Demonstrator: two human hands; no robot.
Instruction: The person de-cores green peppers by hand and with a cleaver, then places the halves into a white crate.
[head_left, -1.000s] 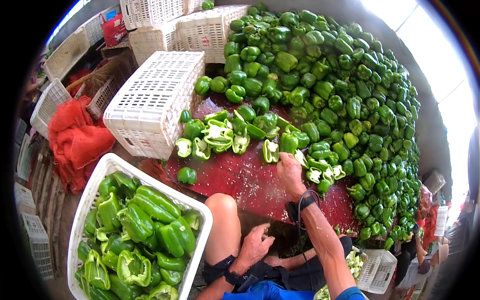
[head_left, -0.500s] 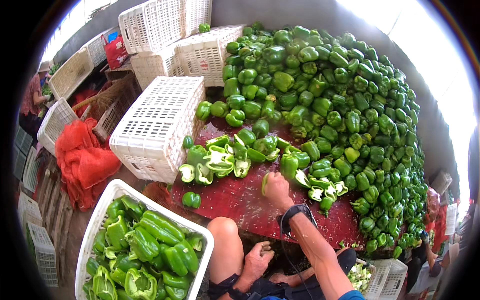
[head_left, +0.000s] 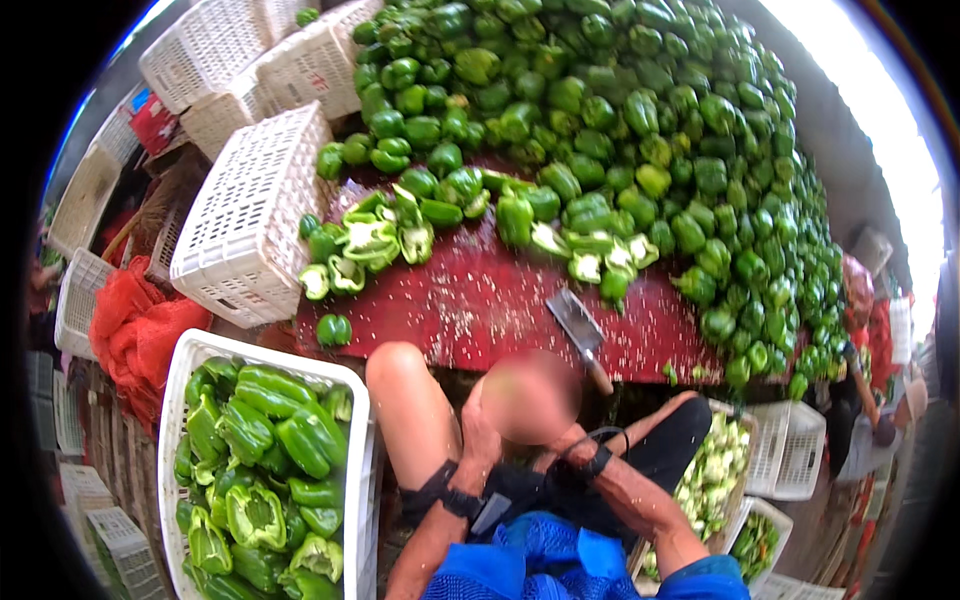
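Observation:
My left hand (head_left: 481, 432) and my right hand (head_left: 568, 447) are raised close together in front of my lap, near the table's front edge. A round blurred patch covers most of the fingers, so whether they are open or closed, and what they may hold, is hidden. Beyond my right hand a broad-bladed knife (head_left: 576, 322) lies on the red tabletop (head_left: 460, 300), its handle over the front edge. Cut green bell peppers (head_left: 371, 242) lie in a group at the left of the table. More cut pepper pieces (head_left: 620, 256) sit right of centre.
A big heap of whole green bell peppers (head_left: 640, 120) fills the back and right. At my left stands a white crate (head_left: 361, 450) of cored peppers. An upturned white crate (head_left: 240, 215) is beyond it. Pale pepper cores (head_left: 715, 470) fill a container at my right.
My right hand has come back from the tabletop, where it was at a green pepper, toward my lap. My left hand has risen from beside my knee to meet it. The view has shifted downward.

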